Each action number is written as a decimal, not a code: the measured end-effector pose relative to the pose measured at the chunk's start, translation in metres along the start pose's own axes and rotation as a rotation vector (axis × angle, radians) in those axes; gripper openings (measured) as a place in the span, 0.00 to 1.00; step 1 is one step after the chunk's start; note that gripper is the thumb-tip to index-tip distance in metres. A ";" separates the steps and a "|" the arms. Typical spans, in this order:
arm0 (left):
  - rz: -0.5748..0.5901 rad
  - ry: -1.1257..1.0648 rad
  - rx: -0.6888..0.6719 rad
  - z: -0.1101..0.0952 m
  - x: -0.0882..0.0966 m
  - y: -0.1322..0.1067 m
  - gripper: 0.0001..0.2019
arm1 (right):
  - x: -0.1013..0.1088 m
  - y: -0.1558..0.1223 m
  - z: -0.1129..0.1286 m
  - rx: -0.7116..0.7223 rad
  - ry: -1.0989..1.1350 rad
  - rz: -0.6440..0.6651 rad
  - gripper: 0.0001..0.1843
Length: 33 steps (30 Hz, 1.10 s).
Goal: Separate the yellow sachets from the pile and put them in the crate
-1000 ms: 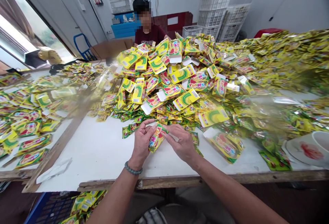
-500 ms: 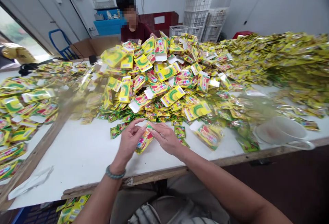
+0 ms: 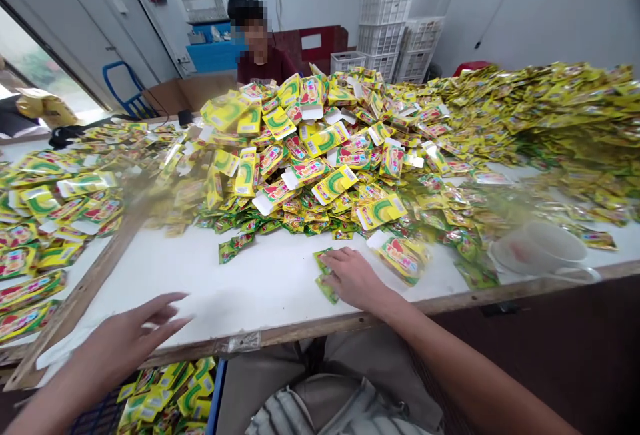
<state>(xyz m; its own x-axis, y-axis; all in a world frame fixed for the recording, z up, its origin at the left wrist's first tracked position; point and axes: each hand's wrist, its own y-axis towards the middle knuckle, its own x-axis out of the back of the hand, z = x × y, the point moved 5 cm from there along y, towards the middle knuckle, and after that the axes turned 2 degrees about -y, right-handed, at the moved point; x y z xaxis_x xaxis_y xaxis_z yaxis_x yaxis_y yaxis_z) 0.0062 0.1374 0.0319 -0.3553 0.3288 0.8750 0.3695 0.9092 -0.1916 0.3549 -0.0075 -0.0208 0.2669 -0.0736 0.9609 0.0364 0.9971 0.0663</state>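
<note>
Lying beneath fingertips of the right hand (image 3: 354, 280), pinch unclear, green sachets (image 3: 327, 290); left hand (image 3: 123, 337) with thumb and fingers apart.

Glossy green sachets (image 3: 327, 290) lie flat under the right hand (image 3: 354, 278), partly covered. Their visible ends stick out leftward.

And there it is, big multicoloured letters on the front carton (image 3: 400, 257), looking very much like TWINS; similar bold lettering on the white-flapped carton (image 3: 307, 170) up in the heap; now a barcode on the yellow carton (image 3: 246, 170), its digits too small to read; any print on the green sachets (image 3: 327, 290) illegible.
</note>
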 end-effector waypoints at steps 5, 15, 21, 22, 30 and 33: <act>-0.016 0.024 -0.085 -0.076 -0.028 0.045 0.23 | 0.013 0.020 -0.010 -0.073 -0.161 -0.090 0.10; -0.139 -0.299 -0.268 -0.152 -0.097 0.065 0.12 | 0.025 0.031 -0.042 -0.077 -0.008 -0.445 0.15; -0.130 -0.454 -0.358 -0.199 -0.147 0.055 0.17 | 0.019 0.054 -0.022 0.093 -0.152 -0.286 0.15; -0.116 -0.476 -0.361 -0.201 -0.150 0.056 0.17 | 0.018 0.061 -0.021 0.113 -0.192 -0.254 0.14; 0.013 -0.913 -0.133 -0.155 -0.133 0.088 0.16 | 0.041 0.071 -0.034 -0.127 0.385 -0.490 0.11; 0.059 -1.198 -0.022 -0.147 -0.132 0.089 0.21 | 0.027 0.068 -0.028 -0.182 0.677 -0.485 0.10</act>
<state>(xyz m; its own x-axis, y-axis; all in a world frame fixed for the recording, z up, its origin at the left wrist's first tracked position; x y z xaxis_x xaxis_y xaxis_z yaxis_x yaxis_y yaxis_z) 0.2126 0.1369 -0.0351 -0.9063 0.4087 -0.1071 0.4223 0.8842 -0.1995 0.3921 0.0574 0.0024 0.6982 -0.5440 0.4654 0.4343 0.8386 0.3288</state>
